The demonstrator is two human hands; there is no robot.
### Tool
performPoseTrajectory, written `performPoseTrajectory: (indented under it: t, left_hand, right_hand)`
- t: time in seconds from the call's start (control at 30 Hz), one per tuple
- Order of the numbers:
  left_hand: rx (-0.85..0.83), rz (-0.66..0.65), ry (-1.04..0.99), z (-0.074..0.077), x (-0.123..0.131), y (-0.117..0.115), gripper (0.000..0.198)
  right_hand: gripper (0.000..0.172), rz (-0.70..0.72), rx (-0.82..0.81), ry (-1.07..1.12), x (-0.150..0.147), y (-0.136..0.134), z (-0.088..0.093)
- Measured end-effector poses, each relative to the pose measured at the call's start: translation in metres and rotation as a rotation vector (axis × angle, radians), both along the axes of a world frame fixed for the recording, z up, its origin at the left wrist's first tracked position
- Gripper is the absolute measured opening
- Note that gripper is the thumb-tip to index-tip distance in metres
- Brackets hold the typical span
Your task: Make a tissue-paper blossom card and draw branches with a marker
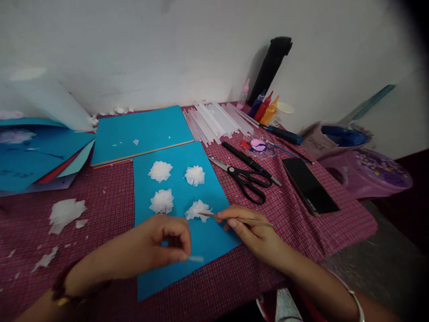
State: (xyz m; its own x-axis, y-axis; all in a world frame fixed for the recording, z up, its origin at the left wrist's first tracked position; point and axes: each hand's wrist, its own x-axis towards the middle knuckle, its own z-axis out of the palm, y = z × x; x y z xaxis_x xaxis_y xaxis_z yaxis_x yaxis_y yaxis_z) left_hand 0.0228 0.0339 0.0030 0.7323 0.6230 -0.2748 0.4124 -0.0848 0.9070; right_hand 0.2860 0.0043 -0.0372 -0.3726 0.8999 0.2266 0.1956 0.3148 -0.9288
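Note:
A blue paper sheet (181,154) lies on the checked cloth with several white tissue-paper puffs on it. Over its lower part, my left hand (167,239) pinches a small strip of white tissue paper (196,258) between thumb and fingertips. My right hand (250,226) grips a thin wooden stick (250,221) like a pencil. The tip of the stick meets the lower right tissue puff (195,209). Behind that one sits another puff (194,175), and two more, an upper (160,171) and a lower (162,201), stand on the left.
Black-handled scissors (243,176), a black pen-shaped tool (243,154) and a phone (310,185) lie to the right. White strips (214,120) and paint bottles (268,109) are at the back. Torn tissue (67,215) and a blue card (33,156) are at left.

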Motion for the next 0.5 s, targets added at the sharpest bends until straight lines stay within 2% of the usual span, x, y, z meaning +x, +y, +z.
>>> performPoseTrajectory:
  t: [0.03, 0.07, 0.17, 0.23, 0.33, 0.5]
  left_hand:
    - [-0.032, -0.055, -0.012, 0.001, 0.001, -0.002, 0.011]
    - [0.019, -0.061, -0.003, -0.002, 0.002, -0.002, 0.013]
    - [0.349, 0.124, 0.071, -0.019, 0.007, -0.001, 0.017]
    - [0.476, 0.250, 0.099, -0.032, 0.009, 0.002, 0.016]
    - [0.509, 0.334, 0.110, -0.041, 0.011, 0.005, 0.016]
    - [0.525, 0.381, 0.090, -0.037, 0.014, 0.004, 0.015]
  right_hand:
    - [0.023, 0.002, 0.004, 0.002, 0.000, 0.000, 0.000]
    - [0.023, 0.002, 0.006, 0.004, 0.000, 0.001, -0.001]
    - [0.024, 0.004, 0.002, 0.010, -0.001, 0.001, -0.001]
    - [0.025, 0.004, 0.008, 0.018, 0.000, 0.000, -0.001]
    - [0.026, -0.008, 0.048, 0.045, 0.002, -0.002, 0.001]
    - [0.026, 0.066, 0.170, 0.053, 0.004, -0.004, 0.001]
